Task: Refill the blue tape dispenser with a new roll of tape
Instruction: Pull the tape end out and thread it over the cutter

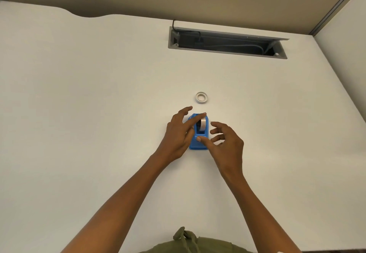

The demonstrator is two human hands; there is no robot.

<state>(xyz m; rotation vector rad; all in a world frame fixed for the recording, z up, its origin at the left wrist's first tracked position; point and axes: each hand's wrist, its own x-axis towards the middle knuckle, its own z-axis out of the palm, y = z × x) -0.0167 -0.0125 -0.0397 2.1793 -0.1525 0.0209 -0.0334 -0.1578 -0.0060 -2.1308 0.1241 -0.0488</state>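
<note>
Two bare forearms, no sleeves, no watch or rings visible. Left hand [179, 134] and right hand [225, 143] ungloved, short pale fingernails. Olive-green garment [198, 245] at waist, knotted drawstring [184, 235] same colour, well behind fingers.
</note>
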